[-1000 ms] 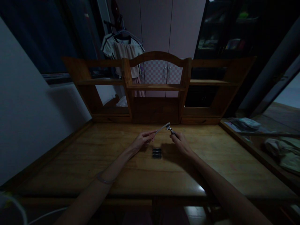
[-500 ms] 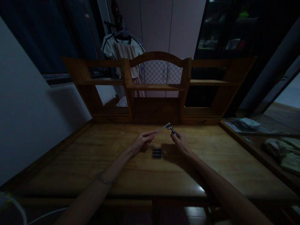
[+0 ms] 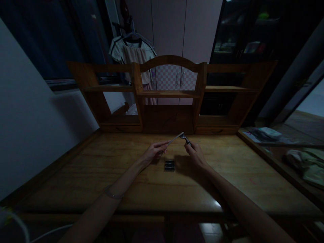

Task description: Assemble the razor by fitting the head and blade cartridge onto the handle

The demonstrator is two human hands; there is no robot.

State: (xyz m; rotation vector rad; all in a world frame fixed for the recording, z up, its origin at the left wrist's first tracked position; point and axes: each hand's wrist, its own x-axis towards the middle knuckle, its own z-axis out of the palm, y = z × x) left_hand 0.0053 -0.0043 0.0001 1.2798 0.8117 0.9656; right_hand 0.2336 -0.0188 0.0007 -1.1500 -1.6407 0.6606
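My left hand [image 3: 157, 150] pinches the lower end of a thin, pale stick-like item [image 3: 174, 138], which slants up to the right. In my right hand [image 3: 193, 151] is the dark handle of a razor [image 3: 186, 138]. The razor's head meets or nearly meets the tip of the stick; contact is too small to tell. Below and between both hands, a small clear pack with several dark cartridges [image 3: 169, 165] lies flat on the wooden desk [image 3: 141, 202].
A wooden shelf unit [image 3: 168, 94] with drawers stands along the desk's back edge. Clothes [image 3: 138, 57] hang behind it at the left. On the right are papers or bags [image 3: 268, 134] and a crumpled cloth [image 3: 308, 165]. A white cable [image 3: 50, 232] runs at the lower left.
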